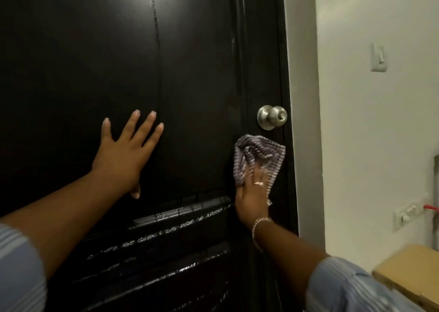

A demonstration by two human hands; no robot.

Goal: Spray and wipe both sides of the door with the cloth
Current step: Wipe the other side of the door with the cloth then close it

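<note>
A glossy black door [190, 62] fills most of the head view, with wet streaks on its lower carved panel. A silver round knob [272, 117] sits near its right edge. My left hand [123, 154] lies flat on the door's middle with fingers spread. My right hand [253, 195] presses a crumpled grey striped cloth [256, 156] against the door just below the knob, fingers stretched over the cloth. No spray bottle is in view.
A white wall [368, 121] stands right of the door frame, with a light switch [379, 57] and a lower socket strip [409, 213]. A cardboard box [411, 271] juts in at the lower right, close to my right forearm.
</note>
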